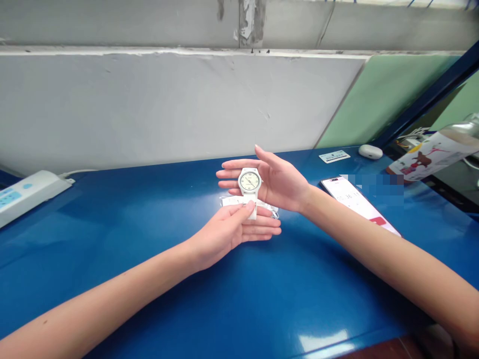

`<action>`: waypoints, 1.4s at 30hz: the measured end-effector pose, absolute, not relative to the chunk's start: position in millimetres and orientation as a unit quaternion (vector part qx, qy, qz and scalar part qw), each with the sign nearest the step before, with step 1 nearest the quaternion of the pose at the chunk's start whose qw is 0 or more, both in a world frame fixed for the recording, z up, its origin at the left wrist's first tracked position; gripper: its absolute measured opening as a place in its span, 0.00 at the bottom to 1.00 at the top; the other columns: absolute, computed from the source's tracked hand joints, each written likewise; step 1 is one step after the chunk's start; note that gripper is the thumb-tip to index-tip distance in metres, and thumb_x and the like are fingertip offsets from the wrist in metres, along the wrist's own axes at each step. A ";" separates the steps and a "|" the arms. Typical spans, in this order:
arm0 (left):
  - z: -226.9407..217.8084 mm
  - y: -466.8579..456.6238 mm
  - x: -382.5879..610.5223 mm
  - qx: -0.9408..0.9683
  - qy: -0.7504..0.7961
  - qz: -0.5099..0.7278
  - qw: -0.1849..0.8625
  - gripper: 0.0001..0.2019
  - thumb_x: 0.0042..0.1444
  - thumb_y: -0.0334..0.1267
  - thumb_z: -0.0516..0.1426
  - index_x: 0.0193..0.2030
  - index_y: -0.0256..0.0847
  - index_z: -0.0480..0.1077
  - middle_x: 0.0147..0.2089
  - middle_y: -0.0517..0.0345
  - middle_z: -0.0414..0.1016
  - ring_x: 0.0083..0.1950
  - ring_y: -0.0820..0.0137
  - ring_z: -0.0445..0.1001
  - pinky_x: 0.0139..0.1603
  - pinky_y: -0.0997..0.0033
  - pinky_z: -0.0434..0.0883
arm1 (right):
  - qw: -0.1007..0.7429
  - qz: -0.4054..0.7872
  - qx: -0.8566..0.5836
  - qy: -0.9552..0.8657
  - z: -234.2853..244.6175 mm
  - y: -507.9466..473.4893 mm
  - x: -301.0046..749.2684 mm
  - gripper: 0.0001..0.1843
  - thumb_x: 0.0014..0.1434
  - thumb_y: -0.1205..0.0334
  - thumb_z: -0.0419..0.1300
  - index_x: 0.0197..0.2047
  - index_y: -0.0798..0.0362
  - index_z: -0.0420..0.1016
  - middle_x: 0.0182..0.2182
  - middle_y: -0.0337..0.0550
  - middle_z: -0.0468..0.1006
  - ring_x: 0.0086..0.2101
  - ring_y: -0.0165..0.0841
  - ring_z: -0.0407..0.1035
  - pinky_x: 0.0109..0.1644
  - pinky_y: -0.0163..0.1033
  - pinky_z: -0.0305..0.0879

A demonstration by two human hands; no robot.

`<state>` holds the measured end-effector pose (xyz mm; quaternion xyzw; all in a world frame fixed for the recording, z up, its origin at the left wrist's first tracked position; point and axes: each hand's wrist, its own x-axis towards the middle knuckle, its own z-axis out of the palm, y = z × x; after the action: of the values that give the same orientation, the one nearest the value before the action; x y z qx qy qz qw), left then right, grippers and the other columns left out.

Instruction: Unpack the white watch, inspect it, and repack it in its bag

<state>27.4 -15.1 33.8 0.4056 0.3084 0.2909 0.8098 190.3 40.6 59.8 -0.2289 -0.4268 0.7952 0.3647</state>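
A white wristwatch (250, 181) with a pale round dial and black markings is at the middle of the view, its dial facing me. My left hand (232, 224) pinches the lower strap between its thumb and flat fingers. My right hand (275, 182) lies palm up just behind the watch, fingers stretched to the left and thumb raised. Whether that palm touches the back of the watch, I cannot tell. Partly hidden behind both hands is a crinkled clear plastic wrapper (276, 214) on the blue table (168, 199).
A smartphone (346, 197) with a lit screen lies partly under my right forearm. Beyond it are a white card (334, 156) and a white earbud case (370, 151). A labelled bottle (434, 154) leans at the right. At the left edge is a white power strip (32, 194). A wall closes off the back.
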 end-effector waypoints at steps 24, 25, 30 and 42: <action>45.6 13.9 0.6 0.769 0.453 0.362 0.270 0.14 0.69 0.45 0.53 0.48 0.39 0.74 0.42 0.53 0.81 0.36 0.66 0.78 0.37 0.69 0.71 | 0.470 0.454 -0.365 -0.663 63.8 49.7 205.5 0.14 0.63 0.50 0.61 0.41 0.50 0.84 0.36 0.40 0.82 0.35 0.31 0.73 0.35 0.35 0.67; 42.5 16.0 -1.4 0.793 0.448 0.355 0.211 0.13 0.70 0.43 0.52 0.49 0.39 0.74 0.42 0.54 0.81 0.34 0.68 0.76 0.34 0.71 0.69 | 0.463 0.424 -0.374 -0.682 64.9 49.5 206.8 0.14 0.63 0.50 0.62 0.40 0.51 0.84 0.34 0.40 0.82 0.32 0.30 0.72 0.34 0.34 0.67; 32.8 17.8 -3.8 0.853 0.379 0.347 0.085 0.12 0.70 0.35 0.49 0.55 0.39 0.69 0.47 0.54 0.79 0.40 0.69 0.77 0.42 0.71 0.71 | 0.432 0.427 -0.371 -0.702 69.7 41.4 210.8 0.15 0.59 0.50 0.65 0.41 0.53 0.84 0.35 0.43 0.83 0.28 0.30 0.73 0.32 0.36 0.70; 20.8 6.6 2.1 0.893 0.361 0.264 0.056 0.27 0.65 0.44 0.57 0.66 0.31 0.61 0.62 0.36 0.72 0.62 0.52 0.72 0.60 0.52 0.72 | 0.496 0.389 -0.463 -0.623 42.4 -1.5 227.0 0.10 0.52 0.56 0.71 0.34 0.53 0.80 0.41 0.47 0.82 0.38 0.37 0.76 0.37 0.40 0.72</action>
<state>2.1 6.6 20.8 0.8928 0.3609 0.2636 0.0559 227.0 -1.5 42.4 -0.4631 -0.6231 0.3894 0.4955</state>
